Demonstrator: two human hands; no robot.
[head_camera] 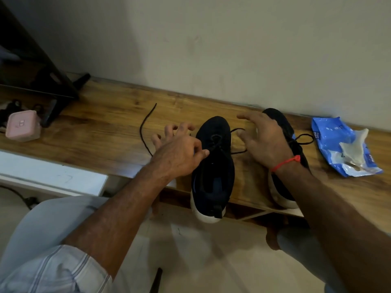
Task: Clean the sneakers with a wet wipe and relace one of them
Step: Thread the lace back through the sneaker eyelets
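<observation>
Two black sneakers with white soles stand side by side on a wooden shelf [101, 132], heels over its front edge. My left hand [177, 153] is at the left sneaker [213, 170], thumb and forefinger pinching its black shoelace [145, 125] by the eyelets, the other fingers spread. The lace's free end trails left across the wood. My right hand [266, 142], with a red thread at the wrist, hovers with spread fingers over the right sneaker [284, 125] and hides most of it. That sneaker's lace loops out to the right.
An opened blue wet-wipe pack [338, 144] lies at the shelf's right end with a white wipe sticking out. A pink box [22, 125] and a dark stand [53, 96] sit at the left. A wall runs behind the shelf. My knees are below.
</observation>
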